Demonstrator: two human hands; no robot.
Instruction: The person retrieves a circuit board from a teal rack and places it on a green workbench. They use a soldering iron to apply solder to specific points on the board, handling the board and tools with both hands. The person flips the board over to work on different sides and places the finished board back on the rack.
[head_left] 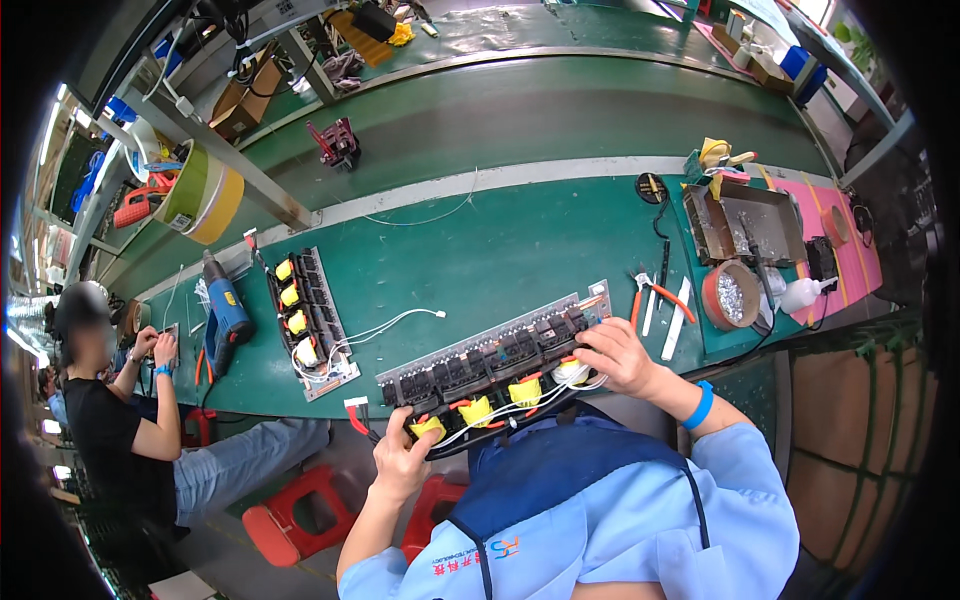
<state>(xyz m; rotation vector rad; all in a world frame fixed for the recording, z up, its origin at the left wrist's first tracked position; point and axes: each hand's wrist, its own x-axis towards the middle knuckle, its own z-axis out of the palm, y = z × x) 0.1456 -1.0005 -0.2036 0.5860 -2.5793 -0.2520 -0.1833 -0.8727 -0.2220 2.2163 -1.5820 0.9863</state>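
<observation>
A long circuit board [500, 350] with black components and yellow-wrapped coils [475, 410] lies slanted over the table's front edge. My left hand [400, 462] grips its near left end, thumb and fingers about the corner by a yellow coil. At the other end, my right hand [622, 360] is closed on the board beside a bundle of white wires [573, 372]. White wires run along the coils between my hands. A red-and-white connector [357, 403] on a cable sticks out near my left hand. A second similar board [318, 325] rests farther left.
A blue heat gun [228, 310] lies left of the second board. On the right are orange-handled pliers [640, 290], a round tub of small metal parts [731, 296] and a metal tray [765, 225]. Another person [120, 400] works at the far left, near a red stool [300, 515].
</observation>
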